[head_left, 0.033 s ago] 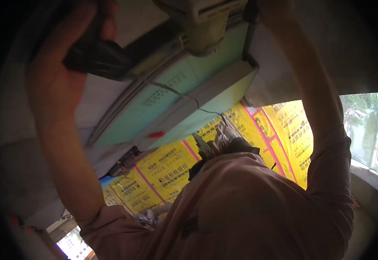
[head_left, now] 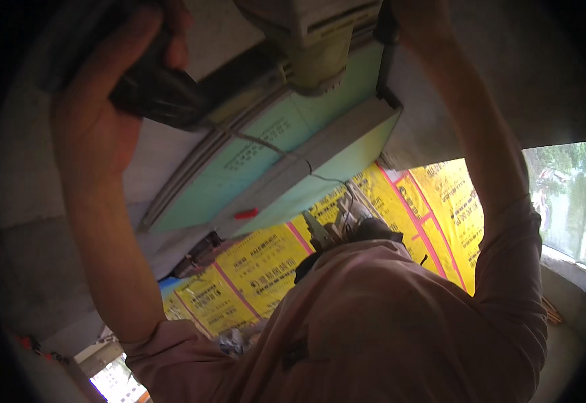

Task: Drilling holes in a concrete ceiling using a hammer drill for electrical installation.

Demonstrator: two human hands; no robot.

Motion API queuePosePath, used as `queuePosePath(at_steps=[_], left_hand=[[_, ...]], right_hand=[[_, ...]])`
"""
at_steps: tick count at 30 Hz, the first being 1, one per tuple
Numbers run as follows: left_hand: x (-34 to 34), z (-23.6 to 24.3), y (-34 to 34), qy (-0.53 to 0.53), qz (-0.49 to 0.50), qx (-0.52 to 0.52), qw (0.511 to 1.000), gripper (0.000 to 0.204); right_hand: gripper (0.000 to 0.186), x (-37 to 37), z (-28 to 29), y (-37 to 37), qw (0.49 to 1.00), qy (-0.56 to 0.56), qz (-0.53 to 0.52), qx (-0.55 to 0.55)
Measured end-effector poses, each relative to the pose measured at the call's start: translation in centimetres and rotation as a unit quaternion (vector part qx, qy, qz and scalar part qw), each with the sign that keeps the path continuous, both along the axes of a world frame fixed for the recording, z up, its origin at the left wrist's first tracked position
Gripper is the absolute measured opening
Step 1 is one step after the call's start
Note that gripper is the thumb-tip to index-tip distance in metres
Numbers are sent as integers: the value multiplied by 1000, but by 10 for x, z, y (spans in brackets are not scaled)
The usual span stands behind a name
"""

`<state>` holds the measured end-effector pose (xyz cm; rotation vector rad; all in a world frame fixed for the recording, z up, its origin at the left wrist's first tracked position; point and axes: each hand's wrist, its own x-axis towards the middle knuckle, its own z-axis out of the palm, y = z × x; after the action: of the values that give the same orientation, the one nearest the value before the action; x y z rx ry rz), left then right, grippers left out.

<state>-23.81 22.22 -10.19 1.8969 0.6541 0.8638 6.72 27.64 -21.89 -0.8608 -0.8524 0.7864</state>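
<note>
Overhead, a power tool [head_left: 316, 47] with a worn housing spans the top of the head view. My left hand [head_left: 101, 101] is closed around its long black handle [head_left: 155, 94] at the upper left. At the top right, my right hand [head_left: 417, 23] grips a black handle [head_left: 387, 23], its fingertips partly hidden in shadow. A thin cable [head_left: 279, 148] hangs below the tool. The tool's working end is not clearly visible.
Pale green boards [head_left: 266, 141] form a boxed section along the grey concrete ceiling [head_left: 508, 94]. Yellow printed sheeting [head_left: 252, 275] with pink tape covers a surface below. A bright window [head_left: 561, 195] is at right, another opening [head_left: 115, 379] at lower left. My shirt fills the bottom.
My left hand and the tool have shifted slightly right and down in the picture. Both hands keep their grip, and the boards behind appear moved very slightly.
</note>
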Motion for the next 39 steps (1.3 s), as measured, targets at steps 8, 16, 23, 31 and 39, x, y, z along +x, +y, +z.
queuePosePath(at_steps=[8,16,23,31,39], left_hand=[[90,58,3,-27,11,-47,998,29],[135,114,24,-99,43,-102,989,24],[152,153,33,-130,55,-189,972,24],[137,134,54,-186,18,-203,961,22],[149,122,18,-222,-2,-155,963,18]], right_hand=[[27,87,-9,37,998,2,14,-59],[29,123,82,34,991,-96,-39,-79],[32,150,143,39,960,-202,-95,-169],[50,138,177,19,884,-349,-226,-213],[45,146,183,12,882,-354,-263,-167]])
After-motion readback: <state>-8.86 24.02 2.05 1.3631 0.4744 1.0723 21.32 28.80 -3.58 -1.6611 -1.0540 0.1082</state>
